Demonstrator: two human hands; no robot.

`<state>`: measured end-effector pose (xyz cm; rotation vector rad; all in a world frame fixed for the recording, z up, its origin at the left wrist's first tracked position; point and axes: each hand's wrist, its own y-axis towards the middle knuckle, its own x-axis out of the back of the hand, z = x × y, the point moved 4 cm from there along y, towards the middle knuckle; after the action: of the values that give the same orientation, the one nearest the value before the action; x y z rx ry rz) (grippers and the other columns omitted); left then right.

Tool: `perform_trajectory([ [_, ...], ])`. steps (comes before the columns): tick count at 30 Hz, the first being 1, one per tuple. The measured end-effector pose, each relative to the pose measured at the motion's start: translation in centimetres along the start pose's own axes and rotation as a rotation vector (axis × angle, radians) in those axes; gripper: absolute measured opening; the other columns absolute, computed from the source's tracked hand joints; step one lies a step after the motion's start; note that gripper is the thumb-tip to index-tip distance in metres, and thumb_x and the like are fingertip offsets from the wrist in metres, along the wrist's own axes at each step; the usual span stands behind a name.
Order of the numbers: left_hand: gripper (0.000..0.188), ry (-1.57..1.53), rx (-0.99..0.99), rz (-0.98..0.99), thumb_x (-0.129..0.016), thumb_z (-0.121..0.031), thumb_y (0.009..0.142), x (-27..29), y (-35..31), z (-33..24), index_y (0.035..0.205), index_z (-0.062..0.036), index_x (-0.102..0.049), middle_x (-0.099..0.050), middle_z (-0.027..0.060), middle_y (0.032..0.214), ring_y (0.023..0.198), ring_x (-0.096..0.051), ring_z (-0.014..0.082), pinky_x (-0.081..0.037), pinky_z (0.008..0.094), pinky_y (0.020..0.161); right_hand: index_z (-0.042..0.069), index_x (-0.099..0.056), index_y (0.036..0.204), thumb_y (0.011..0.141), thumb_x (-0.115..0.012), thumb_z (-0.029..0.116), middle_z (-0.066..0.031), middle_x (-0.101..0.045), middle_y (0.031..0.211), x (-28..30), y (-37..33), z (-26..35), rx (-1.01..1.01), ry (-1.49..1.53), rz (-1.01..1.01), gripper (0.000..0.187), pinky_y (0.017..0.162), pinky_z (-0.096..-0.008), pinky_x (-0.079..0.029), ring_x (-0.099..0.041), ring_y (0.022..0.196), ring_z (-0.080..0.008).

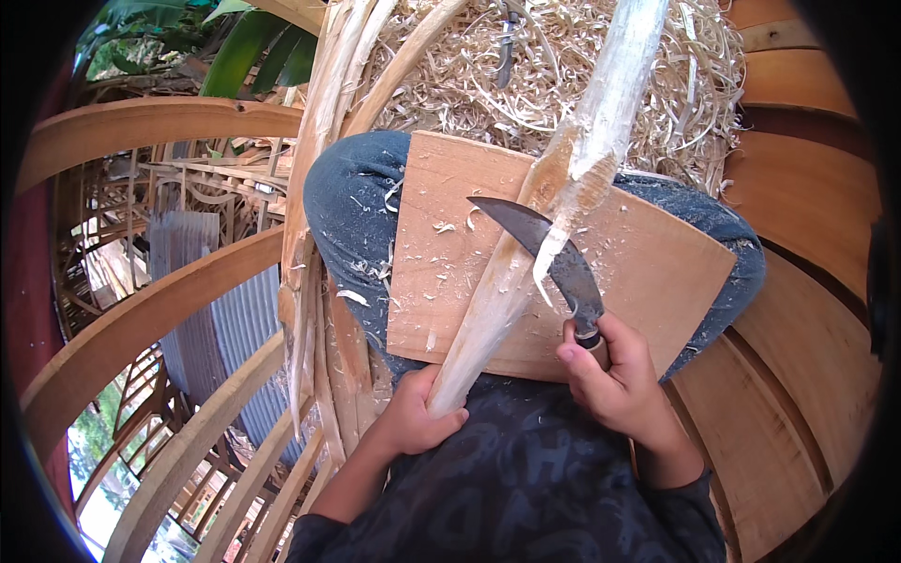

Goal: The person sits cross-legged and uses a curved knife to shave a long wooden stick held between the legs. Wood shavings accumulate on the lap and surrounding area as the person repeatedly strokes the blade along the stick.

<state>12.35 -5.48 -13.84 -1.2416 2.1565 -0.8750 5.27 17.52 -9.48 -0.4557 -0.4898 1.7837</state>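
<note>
A pale, peeled branch [502, 305] runs from my lap up toward the top right, over a square wooden board [436, 258] lying across my knees. My left hand [419, 413] is closed round the branch's near end. In my right hand [615, 377] is a knife with a curved, dark blade [572, 272], its handle gripped in my fingers. The blade crosses over the branch, just below a brownish knot [589, 188]. A curled white shaving [548, 267] hangs at the blade. Small chips are scattered on the board.
A heap of wood shavings [441, 80] lies beyond my knees, with another knife [507, 47] on it. Long split strips of wood [314, 216] stand at my left. Curved slats [160, 328] bound the left side, curved planks [798, 202] the right. Corrugated sheets [249, 328] show past the slats.
</note>
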Motion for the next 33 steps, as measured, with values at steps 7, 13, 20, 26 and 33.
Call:
perform_trajectory([
  [7, 0.033, -0.065, 0.003, -0.007, -0.069, -0.022, 0.072, -0.2, 0.1, -0.1, 0.091, -0.0019, -0.051, -0.055, 0.0029, 0.077, 0.071, -0.052, 0.0100, -0.043, 0.0261, 0.065, 0.000, -0.052, 0.095, 0.086, -0.062, 0.016, -0.0196, -0.060, 0.073, -0.3, 0.8, 1.4, -0.022, -0.333, 0.234, 0.021, 0.052, -0.0375, -0.044, -0.061, 0.062, -0.0334],
  [13, 0.032, -0.054, -0.014, -0.023, -0.068, -0.021, 0.072, -0.2, 0.1, 0.3, 0.091, -0.0022, -0.051, -0.055, 0.0026, 0.077, 0.071, -0.052, 0.0099, -0.043, 0.0262, 0.065, 0.002, -0.052, 0.103, 0.093, -0.052, 0.017, -0.0008, -0.047, 0.059, 0.3, 0.1, 0.5, -0.271, 0.361, 0.187, 0.018, 0.041, -0.0235, -0.036, -0.043, 0.041, -0.0068],
  [20, 0.031, -0.051, -0.030, -0.015, -0.068, -0.021, 0.071, -0.1, 0.2, 0.3, 0.090, -0.0023, -0.051, -0.055, 0.0026, 0.076, 0.070, -0.052, 0.0100, -0.042, 0.0259, 0.065, 0.002, -0.053, 0.102, 0.094, -0.051, 0.017, 0.0020, -0.049, 0.059, -0.6, -0.1, 0.2, -0.204, 0.155, 0.385, 0.017, 0.040, -0.0193, -0.035, -0.044, 0.043, -0.0036],
  [26, 0.032, -0.039, -0.029, -0.023, -0.069, -0.022, 0.070, -0.3, 0.3, -0.2, 0.088, -0.0023, -0.052, -0.055, 0.0028, 0.076, 0.070, -0.052, 0.0106, -0.042, 0.0259, 0.065, -0.001, -0.057, 0.101, 0.093, -0.051, 0.013, 0.0005, -0.050, 0.059, 0.4, 0.2, 0.5, 0.021, 0.229, 0.159, 0.017, 0.039, -0.0194, -0.037, -0.045, 0.044, -0.0039],
  [33, 0.033, 0.019, -0.018, -0.046, -0.069, -0.023, 0.070, -0.2, 0.2, 0.2, 0.089, -0.0019, -0.053, -0.056, 0.0029, 0.077, 0.070, -0.053, 0.0111, -0.043, 0.0268, 0.065, -0.002, -0.059, 0.100, 0.090, -0.057, 0.014, 0.0005, -0.054, 0.059, 2.1, 0.2, 0.3, -0.041, 0.108, 0.014, 0.019, 0.054, -0.0226, -0.040, -0.053, 0.057, -0.0064],
])
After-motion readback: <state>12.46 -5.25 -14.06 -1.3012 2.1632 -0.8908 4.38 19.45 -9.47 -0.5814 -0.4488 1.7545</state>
